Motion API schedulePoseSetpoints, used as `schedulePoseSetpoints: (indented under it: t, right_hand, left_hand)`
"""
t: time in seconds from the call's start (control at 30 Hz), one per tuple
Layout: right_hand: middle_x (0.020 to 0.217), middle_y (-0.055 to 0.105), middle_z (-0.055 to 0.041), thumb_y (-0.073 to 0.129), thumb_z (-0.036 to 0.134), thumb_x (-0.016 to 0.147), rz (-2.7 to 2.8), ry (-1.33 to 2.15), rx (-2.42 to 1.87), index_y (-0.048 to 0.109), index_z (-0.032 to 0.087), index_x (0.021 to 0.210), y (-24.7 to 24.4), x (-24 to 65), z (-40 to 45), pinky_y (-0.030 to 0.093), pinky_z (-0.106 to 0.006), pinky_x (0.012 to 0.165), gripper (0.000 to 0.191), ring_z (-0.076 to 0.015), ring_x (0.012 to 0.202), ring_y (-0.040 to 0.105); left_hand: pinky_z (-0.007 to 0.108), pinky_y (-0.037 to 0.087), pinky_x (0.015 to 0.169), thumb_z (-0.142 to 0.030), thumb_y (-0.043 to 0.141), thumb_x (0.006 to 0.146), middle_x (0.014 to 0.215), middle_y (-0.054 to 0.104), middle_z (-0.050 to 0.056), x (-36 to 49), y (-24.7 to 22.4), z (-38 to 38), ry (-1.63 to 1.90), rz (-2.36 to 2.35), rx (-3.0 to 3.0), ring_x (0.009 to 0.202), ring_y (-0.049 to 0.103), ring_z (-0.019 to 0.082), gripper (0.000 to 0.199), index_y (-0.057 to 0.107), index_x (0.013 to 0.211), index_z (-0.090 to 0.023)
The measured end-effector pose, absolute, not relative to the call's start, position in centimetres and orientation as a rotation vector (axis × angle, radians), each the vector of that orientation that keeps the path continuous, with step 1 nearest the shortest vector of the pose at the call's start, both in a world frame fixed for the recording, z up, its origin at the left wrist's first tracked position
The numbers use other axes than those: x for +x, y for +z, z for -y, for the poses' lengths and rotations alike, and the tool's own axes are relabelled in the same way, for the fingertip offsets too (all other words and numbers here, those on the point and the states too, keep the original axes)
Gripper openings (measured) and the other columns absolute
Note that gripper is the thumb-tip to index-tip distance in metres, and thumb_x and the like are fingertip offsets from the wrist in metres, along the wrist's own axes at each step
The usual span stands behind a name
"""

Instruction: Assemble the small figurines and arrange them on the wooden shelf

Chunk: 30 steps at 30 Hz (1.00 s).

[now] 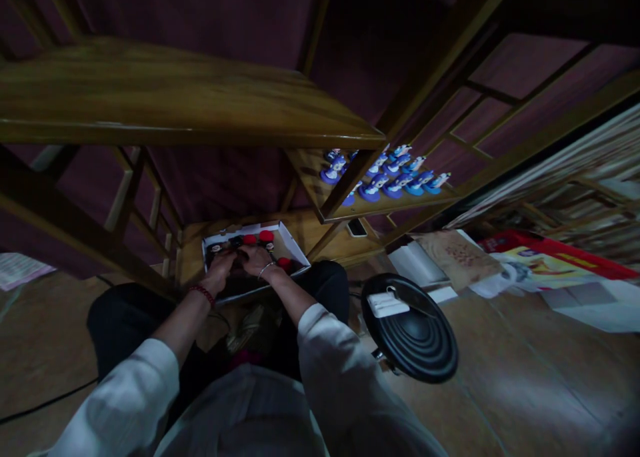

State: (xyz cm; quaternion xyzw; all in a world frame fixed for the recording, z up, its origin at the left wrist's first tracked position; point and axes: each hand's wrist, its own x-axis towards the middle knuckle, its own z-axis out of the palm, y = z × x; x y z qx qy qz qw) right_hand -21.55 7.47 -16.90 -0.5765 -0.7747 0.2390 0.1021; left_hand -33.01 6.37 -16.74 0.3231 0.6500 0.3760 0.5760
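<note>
A shallow white box (pixel 295 247) sits on the low wooden shelf in front of my knees. In it are small dark figures with round red tops (pixel 267 235). My left hand (pixel 220 271), with a red bead bracelet at its wrist, reaches into the box's left half. Close beside it is my right hand (pixel 255 259), wearing a pale bracelet. The fingers of both hands are bent and closed around something dark and small between them, which shadow and the fingers hide.
Above the box juts a thick wooden shelf (pixel 190 103). Several blue and purple figurines (pixel 373 189) stand on a side shelf, with a phone (pixel 357 227) below. To the right are a round black stool (pixel 415 337) bearing a white object, and cardboard packaging (pixel 455 257) on the floor.
</note>
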Motion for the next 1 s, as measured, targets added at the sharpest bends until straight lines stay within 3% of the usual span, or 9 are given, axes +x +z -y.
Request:
schedulePoseSetpoints:
  t: [0.3,0.67,1.0]
  right_hand:
    - [0.111,0.062,-0.0005,0.048,0.026,0.080,2.236,0.759,-1.703,0.056,0.026,0.112,-17.2,-21.3,-7.4,0.042,-0.026,0.090,0.033,-0.0142,0.103,0.056]
    - [0.110,0.062,-0.0028,0.048,0.029,0.081,2.282,0.744,-1.720,0.057,0.023,0.109,-17.4,-21.5,-7.3,0.042,-0.026,0.088,0.030,-0.0153,0.102,0.056]
    - [0.118,0.058,-0.0012,0.048,0.026,0.080,2.176,0.774,-1.710,0.052,0.022,0.116,-17.8,-21.3,-7.0,0.039,-0.025,0.093,0.036,-0.0134,0.107,0.053]
  left_hand:
    - [0.024,0.049,0.053,-0.012,0.053,0.070,0.066,0.064,0.003,-32.9,-17.1,-6.9,0.885,-1.464,0.598,0.056,0.060,0.012,0.007,0.058,0.068,-0.015]
    - [0.019,0.046,0.050,-0.001,0.048,0.067,0.066,0.062,0.002,-33.1,-18.1,-7.5,0.873,-1.494,0.595,0.058,0.059,0.011,0.018,0.059,0.071,-0.015]
    - [0.021,0.045,0.050,-0.012,0.053,0.072,0.069,0.063,0.002,-32.9,-17.8,-7.2,0.855,-1.458,0.549,0.059,0.060,0.012,0.006,0.056,0.071,-0.017]
